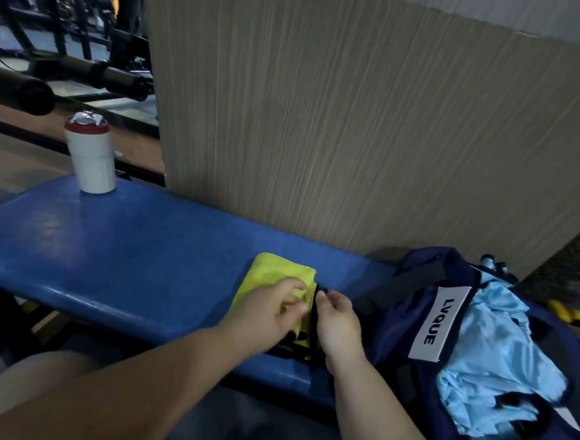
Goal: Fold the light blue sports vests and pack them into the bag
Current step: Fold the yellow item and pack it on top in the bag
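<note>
Light blue sports vests (498,365) lie crumpled on top of a navy bag (425,284) with a white "LVQUE" label, at the right end of the blue bench (125,242). Left of the bag, a yellow folded cloth (278,274) with black trim lies on the bench. My left hand (265,312) rests on the cloth with its fingers curled over the fabric. My right hand (338,321) pinches the cloth's black edge strip between thumb and fingers. Part of the cloth is hidden under both hands.
A white tumbler (90,157) with a red lid stands at the bench's far left end. A wood-grain panel (357,121) rises right behind the bench. Dark gym equipment (69,67) fills the upper left. My knee shows at lower left.
</note>
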### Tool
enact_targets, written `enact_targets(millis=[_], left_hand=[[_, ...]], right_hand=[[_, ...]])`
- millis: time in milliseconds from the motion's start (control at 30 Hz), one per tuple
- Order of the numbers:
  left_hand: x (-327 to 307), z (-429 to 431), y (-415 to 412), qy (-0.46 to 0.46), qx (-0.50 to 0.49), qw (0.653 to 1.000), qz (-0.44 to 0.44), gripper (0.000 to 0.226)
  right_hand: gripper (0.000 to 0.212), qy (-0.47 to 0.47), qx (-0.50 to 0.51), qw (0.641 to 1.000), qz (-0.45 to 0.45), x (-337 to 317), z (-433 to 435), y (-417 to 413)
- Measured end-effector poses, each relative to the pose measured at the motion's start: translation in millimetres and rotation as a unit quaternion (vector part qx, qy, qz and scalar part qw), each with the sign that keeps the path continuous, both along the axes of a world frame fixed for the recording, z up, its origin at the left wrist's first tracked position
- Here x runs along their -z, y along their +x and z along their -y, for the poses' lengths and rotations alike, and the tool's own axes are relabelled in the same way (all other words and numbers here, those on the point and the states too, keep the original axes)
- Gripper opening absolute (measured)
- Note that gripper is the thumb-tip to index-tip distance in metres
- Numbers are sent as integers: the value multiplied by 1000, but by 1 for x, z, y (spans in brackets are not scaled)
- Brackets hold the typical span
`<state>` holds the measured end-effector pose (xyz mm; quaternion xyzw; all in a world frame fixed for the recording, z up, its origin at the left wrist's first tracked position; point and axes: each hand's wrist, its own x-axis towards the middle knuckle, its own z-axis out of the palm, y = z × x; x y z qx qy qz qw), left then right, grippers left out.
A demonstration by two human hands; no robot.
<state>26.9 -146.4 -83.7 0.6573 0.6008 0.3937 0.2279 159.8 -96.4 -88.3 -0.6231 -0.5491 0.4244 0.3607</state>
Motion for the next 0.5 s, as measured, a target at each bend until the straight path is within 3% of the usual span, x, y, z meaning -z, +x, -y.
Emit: enact_targets(millis=[67,133,200,267,400,500], left_hand=[[-5,-4,-12,46,-132,990,-18,19],[-3,-7,-28,1,-241,964,-109,28],[5,-10,-36,-142,-239,948,-156,44],[17,-12,-36,-218,-194,944,-152,53],[18,-13,-27,-158,-123,976,90,33],[3,-14,-16,-137,-142,939,283,19]], right_hand=[[41,-12,-1,1000,16,1,-2,0],[36,-22,-8,999,27,3,-4,-1],[37,-31,-22,999,33,5,-4,-4],[46,-27,-41,996,70,2,-1,-5],[59,-2,-72,991,115,-3,9,-8],[58,25,-65,994,79,-3,17,-3]])
